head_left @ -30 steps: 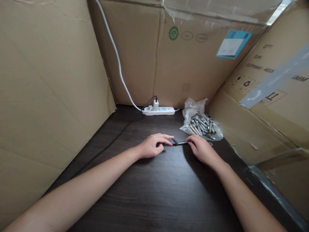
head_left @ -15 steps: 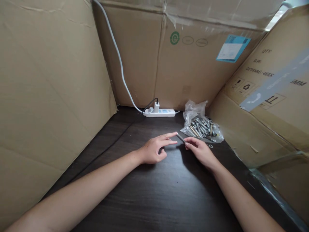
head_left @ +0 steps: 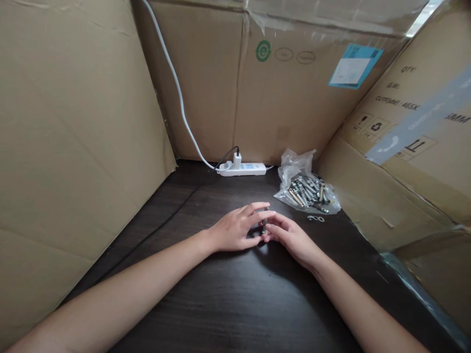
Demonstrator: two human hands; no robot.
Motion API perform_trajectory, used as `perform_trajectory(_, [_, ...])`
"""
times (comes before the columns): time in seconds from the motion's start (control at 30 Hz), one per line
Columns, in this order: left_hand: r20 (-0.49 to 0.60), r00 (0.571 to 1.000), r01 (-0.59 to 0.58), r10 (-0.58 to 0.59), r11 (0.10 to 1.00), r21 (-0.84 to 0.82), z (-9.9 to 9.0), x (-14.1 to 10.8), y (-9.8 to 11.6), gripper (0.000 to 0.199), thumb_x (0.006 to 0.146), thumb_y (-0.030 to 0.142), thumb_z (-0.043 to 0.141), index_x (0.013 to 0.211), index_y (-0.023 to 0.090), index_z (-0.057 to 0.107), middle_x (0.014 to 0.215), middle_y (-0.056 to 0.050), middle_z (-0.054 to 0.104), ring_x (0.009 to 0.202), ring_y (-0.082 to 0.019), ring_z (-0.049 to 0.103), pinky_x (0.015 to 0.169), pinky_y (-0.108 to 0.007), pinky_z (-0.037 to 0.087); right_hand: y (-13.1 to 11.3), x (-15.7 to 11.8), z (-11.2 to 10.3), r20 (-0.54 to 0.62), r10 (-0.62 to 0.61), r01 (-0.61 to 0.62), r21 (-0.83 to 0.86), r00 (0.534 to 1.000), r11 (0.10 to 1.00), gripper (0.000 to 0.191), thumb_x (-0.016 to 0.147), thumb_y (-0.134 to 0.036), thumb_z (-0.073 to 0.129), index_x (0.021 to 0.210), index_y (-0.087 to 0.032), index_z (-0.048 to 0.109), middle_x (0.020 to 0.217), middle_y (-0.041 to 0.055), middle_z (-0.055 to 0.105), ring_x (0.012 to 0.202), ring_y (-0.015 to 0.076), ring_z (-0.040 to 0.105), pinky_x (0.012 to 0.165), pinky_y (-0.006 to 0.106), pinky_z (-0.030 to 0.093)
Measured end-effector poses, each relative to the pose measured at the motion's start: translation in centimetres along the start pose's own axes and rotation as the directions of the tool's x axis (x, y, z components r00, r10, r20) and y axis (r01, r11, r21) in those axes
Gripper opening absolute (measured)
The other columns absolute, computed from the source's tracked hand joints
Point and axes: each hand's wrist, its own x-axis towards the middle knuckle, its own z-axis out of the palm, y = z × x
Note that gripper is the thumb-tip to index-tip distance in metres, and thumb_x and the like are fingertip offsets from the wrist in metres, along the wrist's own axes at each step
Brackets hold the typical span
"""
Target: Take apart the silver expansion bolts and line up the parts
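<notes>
A slim metal bolt (head_left: pixel 265 220) stands roughly upright between my two hands, partly covered by fingers. My left hand (head_left: pixel 239 228) is closed about it from the left, with fingertips at its upper end and the thumb near its lower end. From the right, my right hand (head_left: pixel 290 235) pinches the same bolt with thumb and fingers. Several metal anchor bolts (head_left: pixel 307 191) lie in a clear plastic bag (head_left: pixel 296 162) beyond my right hand. Small washers (head_left: pixel 321 219) rest on the dark table (head_left: pixel 228 304) just in front of the bag.
A white power strip (head_left: pixel 246 169) with a plugged-in white adapter (head_left: pixel 237 159) lies at the back. Its white cable (head_left: pixel 180 98) runs up the rear cardboard (head_left: pixel 206 63), and a black cable (head_left: pixel 158 228) crosses the table's left side. Cardboard walls stand left (head_left: pixel 73 137) and right (head_left: pixel 386 186).
The bolt has turned from slanted to nearly upright and moved slightly left and nearer. My right hand has come left to meet my left hand, whose fingers have closed on the bolt. The washers are now uncovered.
</notes>
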Motion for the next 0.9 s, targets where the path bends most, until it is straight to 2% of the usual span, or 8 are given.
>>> perform_trajectory(0.2, [-0.025, 1.0, -0.012, 0.012, 1.0, 0.029, 0.2, 0.0, 0.0, 0.059, 0.083, 0.027, 0.057, 0.135, 0.027, 0.03, 0.14, -0.009, 0.036, 0.125, -0.024, 0.044, 0.103, -0.042, 0.043, -0.3, 0.0, 0.2, 0.004, -0.019, 0.019, -0.091, 1.0, 0.996, 0.027, 0.079, -0.043, 0.064, 0.087, -0.017, 0.061, 0.071, -0.0003, 0.058, 0.066, 0.012, 0.055, 0.07, 0.028, 0.046])
perform_trajectory(0.43, [-0.029, 1.0, -0.004, 0.006, 0.997, 0.075, 0.5, -0.1, -0.1, 0.057, 0.083, 0.028, 0.057, 0.133, 0.025, 0.03, 0.137, -0.01, 0.036, 0.122, -0.025, 0.047, 0.099, -0.042, 0.045, -0.2, 0.0, 0.0, 0.035, -0.037, 0.043, -0.178, 0.999, 0.983, 0.027, 0.082, -0.043, 0.06, 0.081, -0.016, 0.063, 0.069, 0.0002, 0.059, 0.067, 0.0126, 0.054, 0.071, 0.028, 0.043])
perform_trajectory(0.67, [0.001, 1.0, -0.029, 0.03, 0.983, 0.18, 0.3, 0.0, 0.4, 0.055, 0.084, 0.026, 0.053, 0.133, 0.025, 0.029, 0.136, -0.011, 0.038, 0.121, -0.026, 0.047, 0.099, -0.043, 0.045, -0.6, -0.1, 0.2, 0.007, 0.003, -0.001, -0.19, 1.0, 0.982, 0.022, 0.077, -0.039, 0.063, 0.076, -0.017, 0.063, 0.067, -0.0004, 0.06, 0.067, 0.0133, 0.055, 0.073, 0.028, 0.044])
perform_trajectory(0.9, [0.005, 1.0, -0.015, 0.014, 0.965, 0.261, 0.8, 0.2, 1.2, 0.053, 0.088, 0.03, 0.049, 0.137, 0.025, 0.027, 0.138, -0.012, 0.038, 0.118, -0.026, 0.049, 0.097, -0.044, 0.045, -0.3, 0.0, 0.4, -0.055, -0.069, 0.061, -0.136, 0.996, 0.989, 0.02, 0.078, -0.037, 0.059, 0.085, -0.019, 0.06, 0.07, -0.0027, 0.057, 0.059, 0.0104, 0.053, 0.062, 0.026, 0.045])
